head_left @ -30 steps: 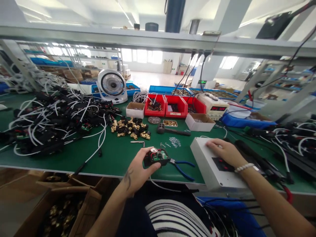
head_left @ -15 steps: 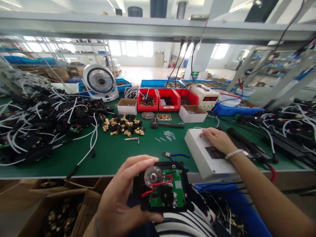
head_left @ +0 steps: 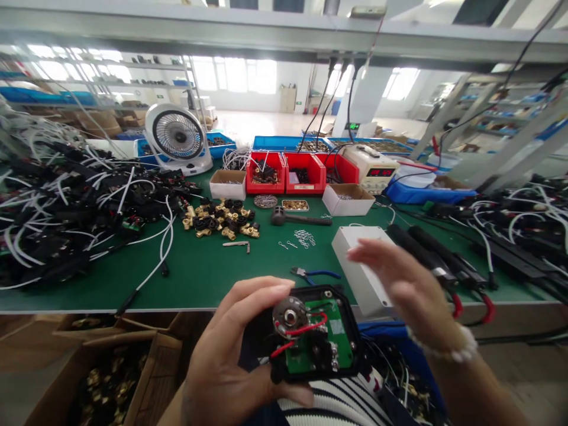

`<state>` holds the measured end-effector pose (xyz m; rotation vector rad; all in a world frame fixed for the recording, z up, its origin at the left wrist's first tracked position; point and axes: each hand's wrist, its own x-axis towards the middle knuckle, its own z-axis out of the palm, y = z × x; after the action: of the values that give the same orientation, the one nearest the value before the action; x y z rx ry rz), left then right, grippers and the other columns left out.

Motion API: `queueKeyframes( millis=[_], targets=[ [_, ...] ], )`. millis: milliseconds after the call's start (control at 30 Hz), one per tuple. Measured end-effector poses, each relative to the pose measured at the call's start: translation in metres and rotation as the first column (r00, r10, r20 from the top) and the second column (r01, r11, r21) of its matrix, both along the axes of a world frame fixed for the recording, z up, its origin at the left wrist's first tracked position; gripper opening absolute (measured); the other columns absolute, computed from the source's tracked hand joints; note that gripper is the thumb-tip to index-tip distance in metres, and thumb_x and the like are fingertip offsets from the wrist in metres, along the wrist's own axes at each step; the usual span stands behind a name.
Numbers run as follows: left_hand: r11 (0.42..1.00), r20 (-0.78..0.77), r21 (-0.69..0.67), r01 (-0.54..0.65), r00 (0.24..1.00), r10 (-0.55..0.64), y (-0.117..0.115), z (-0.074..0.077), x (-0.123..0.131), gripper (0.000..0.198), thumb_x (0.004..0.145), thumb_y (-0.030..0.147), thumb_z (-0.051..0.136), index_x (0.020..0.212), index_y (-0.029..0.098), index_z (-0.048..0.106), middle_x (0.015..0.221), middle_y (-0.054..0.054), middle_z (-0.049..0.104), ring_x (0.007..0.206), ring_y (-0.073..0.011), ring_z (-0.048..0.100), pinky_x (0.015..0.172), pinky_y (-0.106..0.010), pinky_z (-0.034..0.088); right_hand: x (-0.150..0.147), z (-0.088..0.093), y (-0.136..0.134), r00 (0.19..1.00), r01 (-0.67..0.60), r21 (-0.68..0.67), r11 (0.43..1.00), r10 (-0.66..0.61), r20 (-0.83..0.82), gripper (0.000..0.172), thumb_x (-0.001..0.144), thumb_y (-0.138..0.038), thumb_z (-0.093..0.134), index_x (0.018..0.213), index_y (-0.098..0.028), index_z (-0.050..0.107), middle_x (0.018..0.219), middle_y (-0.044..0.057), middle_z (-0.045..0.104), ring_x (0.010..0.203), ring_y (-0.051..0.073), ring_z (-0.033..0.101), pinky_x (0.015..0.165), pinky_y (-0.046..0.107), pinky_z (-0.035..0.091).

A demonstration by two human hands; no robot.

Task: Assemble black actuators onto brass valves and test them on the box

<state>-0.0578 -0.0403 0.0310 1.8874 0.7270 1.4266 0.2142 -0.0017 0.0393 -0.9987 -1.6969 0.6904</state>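
My left hand (head_left: 239, 349) grips a black housing by its left side, fingers above and thumb below. Inside the housing sits a green circuit board (head_left: 344, 334) with a round metal motor-like part (head_left: 290, 316) and red wires, facing up at me. My right hand (head_left: 406, 290), smeared a little by motion, hangs in the air with fingers stretched out and nothing in them. Under and behind it stands a white box (head_left: 361, 275), partly hidden by the hand. Blue-handled cutters (head_left: 316, 274) lie on the green bench just beyond the housing.
Brass and black fittings (head_left: 219, 219) lie heaped mid-bench, near a hammer (head_left: 302, 218) and small wire clips (head_left: 304, 238). Red bins (head_left: 265, 184) and a fan (head_left: 180, 139) stand behind. Cabled black parts (head_left: 89, 201) crowd the left; black handles (head_left: 437, 254) lie right.
My right hand has lifted off the white box and come back toward me, its fingers now spread. The housing in my left hand has shifted slightly right in view.
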Motion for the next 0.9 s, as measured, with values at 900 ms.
queueKeyframes(
  millis=[900],
  targets=[
    [0.944,-0.538,-0.293,0.149,0.791,-0.291,0.038,0.042,-0.008,0.011,0.088,0.021,0.062,0.086,0.025,0.072,0.08,0.004,0.065,0.07,-0.0098,0.061,0.062,-0.02,0.045,-0.063,-0.009,-0.058,0.982,-0.184,-0.136,0.973,0.187,0.01,0.075,0.061,-0.056,0.083,0.125,-0.027,0.057,0.111,0.004,0.071,0.096,0.02,0.071,0.085,0.025,0.057]
  ],
)
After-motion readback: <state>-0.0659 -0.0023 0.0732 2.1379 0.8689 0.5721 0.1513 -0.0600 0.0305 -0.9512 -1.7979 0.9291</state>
